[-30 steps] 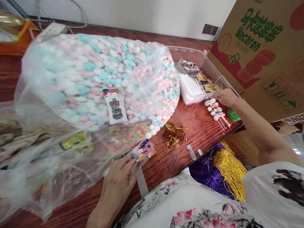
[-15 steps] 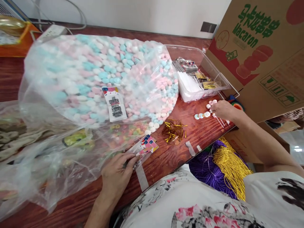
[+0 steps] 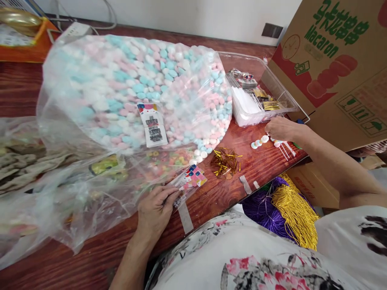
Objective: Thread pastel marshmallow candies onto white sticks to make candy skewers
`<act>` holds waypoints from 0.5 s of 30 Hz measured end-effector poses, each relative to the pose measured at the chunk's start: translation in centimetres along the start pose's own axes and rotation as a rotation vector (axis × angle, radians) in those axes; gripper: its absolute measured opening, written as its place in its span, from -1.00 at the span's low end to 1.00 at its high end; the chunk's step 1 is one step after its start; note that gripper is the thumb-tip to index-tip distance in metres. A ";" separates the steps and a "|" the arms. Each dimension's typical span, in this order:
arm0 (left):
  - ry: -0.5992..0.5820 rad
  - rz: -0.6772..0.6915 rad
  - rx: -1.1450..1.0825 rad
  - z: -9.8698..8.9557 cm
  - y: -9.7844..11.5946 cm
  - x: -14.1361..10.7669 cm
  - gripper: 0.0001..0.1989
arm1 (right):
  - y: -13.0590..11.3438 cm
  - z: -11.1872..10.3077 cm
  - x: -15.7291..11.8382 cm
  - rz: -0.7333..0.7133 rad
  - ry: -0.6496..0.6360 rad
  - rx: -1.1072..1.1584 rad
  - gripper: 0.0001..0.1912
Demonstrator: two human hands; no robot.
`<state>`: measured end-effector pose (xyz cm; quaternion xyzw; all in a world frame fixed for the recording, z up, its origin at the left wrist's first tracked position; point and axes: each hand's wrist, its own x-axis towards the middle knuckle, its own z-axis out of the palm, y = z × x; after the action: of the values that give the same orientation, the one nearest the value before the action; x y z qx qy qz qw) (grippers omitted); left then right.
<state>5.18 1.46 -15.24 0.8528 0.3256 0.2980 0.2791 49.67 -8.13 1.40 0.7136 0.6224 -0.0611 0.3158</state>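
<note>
Head view: an orange bin (image 3: 33,53) stands at the far left end of the desk (image 3: 211,197). A large clear bag of pastel candies (image 3: 127,86) covers the left and middle surface, with a printed packet (image 3: 155,128) lying on top. At the near edge, the left hand (image 3: 155,205) has its fingers bent, thumb and index nearly together, gripping the near end of the printed bags (image 3: 195,177). Gold twist ties (image 3: 225,163) lie loose to their right. Behind, a clear container (image 3: 252,119) holds white sticks (image 3: 245,102). In front of it, candy skewers (image 3: 260,142) lie partly beneath the right hand (image 3: 283,129); its fingers are curled down, their grip hidden, so hold cannot be confirmed. A Macaron carton (image 3: 329,76) stands at far right.
</note>
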 end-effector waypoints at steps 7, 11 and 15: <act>0.022 -0.018 -0.033 0.1 0.4 0.1 -0.85 | -2.8 -1.9 1.3 -0.003 0.021 0.002 -0.80; 0.026 -0.028 -0.070 0.1 0.6 0.1 -0.85 | -3.4 -2.1 1.8 -0.023 0.021 -0.023 -0.78; 0.024 -0.042 -0.109 -0.1 1.0 0.0 -0.83 | -2.5 -1.3 0.7 0.069 0.059 0.020 -0.77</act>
<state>5.55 0.88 -14.51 0.8258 0.3299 0.3195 0.3274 47.12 -6.81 1.13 0.7391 0.6059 -0.0356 0.2921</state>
